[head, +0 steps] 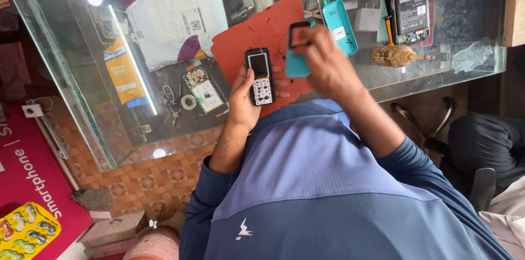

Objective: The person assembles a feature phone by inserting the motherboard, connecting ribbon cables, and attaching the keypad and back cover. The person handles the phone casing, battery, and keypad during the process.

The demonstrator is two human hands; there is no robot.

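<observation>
Left hand (pixel 244 89) grips the black keypad phone (pixel 259 76); right hand (pixel 322 60), at its three o'clock, clasps the teal phone cover (pixel 296 59).

The phone (pixel 258 77) in the left hand (pixel 244 96) looks like glossy black plastic with a smooth glassy screen, and the teal cover (pixel 297 57) in the right hand (pixel 326 63) like smooth matt plastic. Under them lies a matt red mat (pixel 251 38), speckled and worn, on a glossy glass counter (pixel 82 90). The white mailer (pixel 175 14) is shiny, crinkled plastic film, and the sleeves (pixel 328 183) are soft blue knit cloth.
</observation>
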